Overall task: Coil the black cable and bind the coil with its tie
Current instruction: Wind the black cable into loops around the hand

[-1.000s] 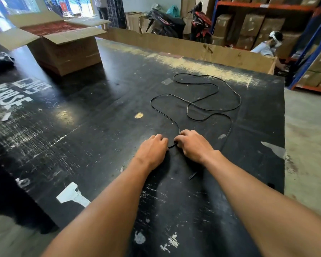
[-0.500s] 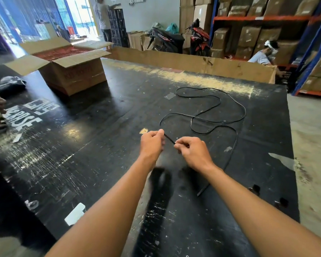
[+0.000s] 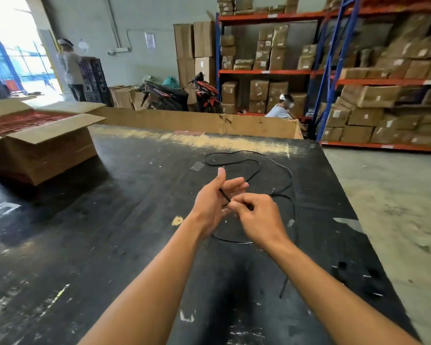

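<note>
A thin black cable (image 3: 281,168) lies in loose loops on the black table (image 3: 110,220), beyond and beside my hands. My right hand (image 3: 256,217) pinches one stretch of it between thumb and fingers, above the table's middle. My left hand (image 3: 214,197) is raised with palm turned up, thumb and fingers spread, and the cable rests across the palm. One free end (image 3: 283,290) lies on the table under my right forearm. I cannot make out the tie.
An open cardboard box (image 3: 38,143) stands at the table's left. A cardboard wall (image 3: 197,120) runs along the far edge. The table's right edge drops to a concrete floor (image 3: 388,195). Shelves of boxes, two motorbikes and two people are beyond.
Both hands have lifted off the table with the cable. My left hand has opened from a pinch to a spread palm, and the head view has tilted upward.
</note>
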